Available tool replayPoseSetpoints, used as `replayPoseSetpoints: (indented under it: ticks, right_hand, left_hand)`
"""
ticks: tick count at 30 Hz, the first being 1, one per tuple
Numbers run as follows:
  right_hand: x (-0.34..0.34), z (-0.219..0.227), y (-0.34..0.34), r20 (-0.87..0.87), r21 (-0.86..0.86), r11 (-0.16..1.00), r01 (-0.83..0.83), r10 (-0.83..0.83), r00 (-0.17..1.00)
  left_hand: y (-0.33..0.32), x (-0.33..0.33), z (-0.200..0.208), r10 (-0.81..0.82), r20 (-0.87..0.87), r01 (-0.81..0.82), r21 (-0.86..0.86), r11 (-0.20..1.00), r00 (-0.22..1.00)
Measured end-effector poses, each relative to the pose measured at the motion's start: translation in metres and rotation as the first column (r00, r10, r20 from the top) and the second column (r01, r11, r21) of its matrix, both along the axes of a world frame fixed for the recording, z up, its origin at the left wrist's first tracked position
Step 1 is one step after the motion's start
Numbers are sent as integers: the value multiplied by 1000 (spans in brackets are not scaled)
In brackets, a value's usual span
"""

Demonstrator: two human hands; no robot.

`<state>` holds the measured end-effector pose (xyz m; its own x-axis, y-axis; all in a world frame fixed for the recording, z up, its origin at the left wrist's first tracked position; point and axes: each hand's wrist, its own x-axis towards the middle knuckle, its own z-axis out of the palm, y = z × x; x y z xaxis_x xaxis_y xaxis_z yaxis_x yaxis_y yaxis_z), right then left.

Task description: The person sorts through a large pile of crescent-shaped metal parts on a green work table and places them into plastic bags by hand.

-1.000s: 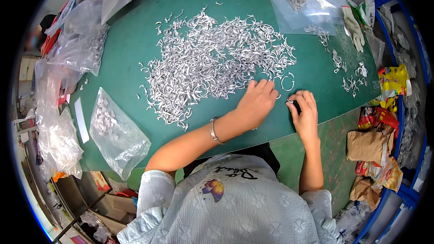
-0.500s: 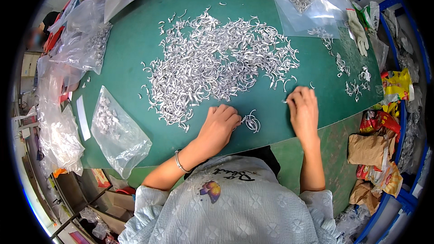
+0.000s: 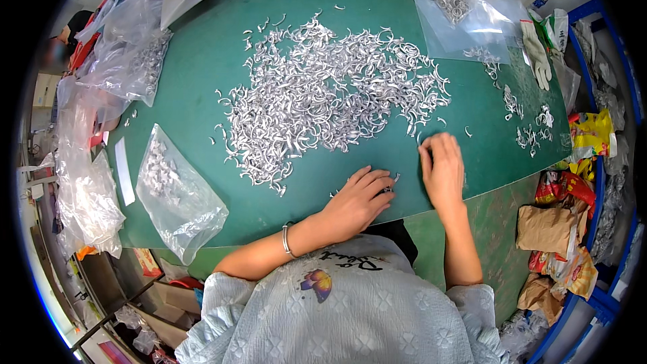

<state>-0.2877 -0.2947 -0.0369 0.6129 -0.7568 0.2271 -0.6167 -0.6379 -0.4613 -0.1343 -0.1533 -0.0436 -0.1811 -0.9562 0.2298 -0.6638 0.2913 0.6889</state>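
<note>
A broad heap of small silvery curved metal pieces [image 3: 330, 94] covers the middle of the green table. Close to the front edge, my left hand [image 3: 357, 203] lies palm down over a small group of the same pieces, its fingers slightly apart. Only a few ends of that group [image 3: 396, 177] show past the fingers; the rest is hidden. To its right, my right hand [image 3: 443, 170] is at the heap's near right side, thumb and fingers closed together. A thin curved metal piece [image 3: 418, 137] shows at its fingertips.
At left on the green table [image 3: 195, 94] lie a clear bag of small grey pieces [image 3: 162, 172], a white strip [image 3: 124, 172] and more plastic bags [image 3: 125, 61]. Bagged rings [image 3: 446, 1], a white glove [image 3: 536, 54] and loose metal clusters [image 3: 536, 128] lie at right.
My left hand has moved right and now covers the small group of curved pieces that lay beside it. My right hand has shifted slightly left. The view has shifted a little.
</note>
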Motion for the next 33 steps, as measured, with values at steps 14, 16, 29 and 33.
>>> replayPoseSetpoints:
  ticks: [14, 16, 29, 33]
  right_hand:
    - [12, -8, -66, -16, -153, 987, 42, -45, 999]
    - [5, -4, -58, -21, -45, 999, 30, -31, 999]
    - [-5, 0, -48, 84, -162, 977, 141, -128, 988]
    - [-1, 13, -38, 125, -151, 979, 140, -122, 985]
  left_hand:
    - [-128, 46, -5, 378, 204, -308, -304, 901, 903]
    - [-132, 49, -15, 361, 267, -303, -236, 923, 893]
    - [-122, 61, -2, 473, -196, -505, -177, 844, 859]
    - [-115, 61, 2, 450, -241, -493, -168, 853, 860]
